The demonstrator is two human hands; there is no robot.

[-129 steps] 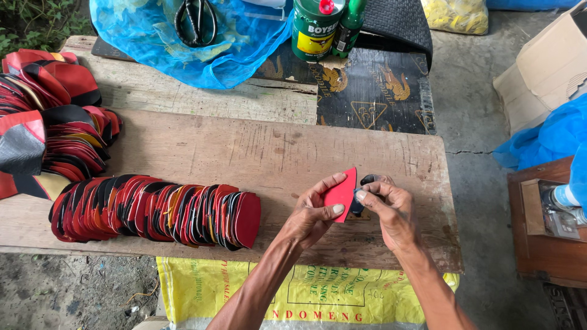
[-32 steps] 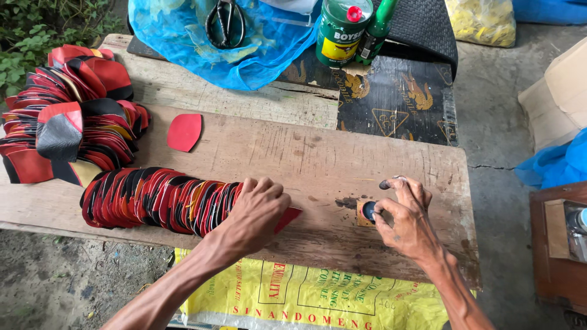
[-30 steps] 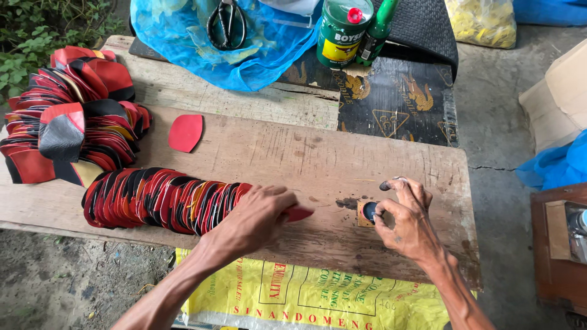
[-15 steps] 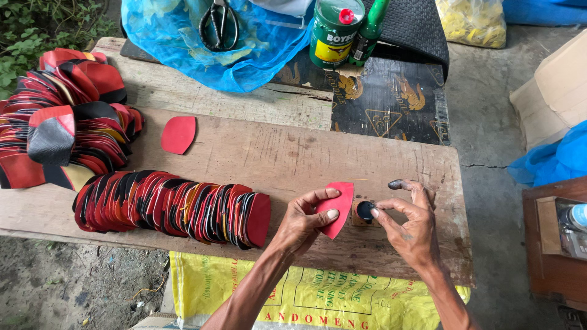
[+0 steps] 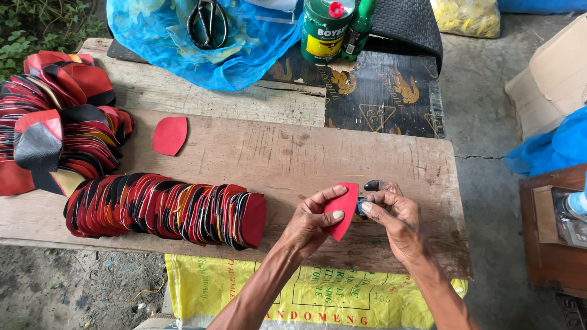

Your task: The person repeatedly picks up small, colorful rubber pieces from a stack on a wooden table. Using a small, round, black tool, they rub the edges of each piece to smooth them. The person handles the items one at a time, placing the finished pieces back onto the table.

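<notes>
While your left hand (image 5: 312,220) pinches a red leaf-shaped piece (image 5: 342,209) between thumb and fingers (image 5: 333,194), holding it upright just above the near edge of the counter (image 5: 367,159), your right hand (image 5: 397,217) meets it from the other side, its fingers closed on a small dark object (image 5: 362,206) pressed against the piece's right edge; what that object is cannot be told. Your right index finger (image 5: 374,185) sticks out, its tip blackened. To the left of your hands, on the same plank, a long row of red and black pieces (image 5: 165,211) stands on edge, packed face to face, its nearest end close to your left wrist. Behind the row, a single red piece (image 5: 169,135) lies flat and apart. At the far left, a loose heap of red, black and tan pieces (image 5: 58,119) rests on the counter's end. Farther back: a blue plastic sheet (image 5: 244,46) with a pair of scissors (image 5: 208,23) lying on it, a green can (image 5: 327,29) with a green bottle (image 5: 361,24) touching its right side, and a dark printed board (image 5: 385,91) under both. Below the counter's near edge, a yellow sack (image 5: 306,296) shows.
</notes>
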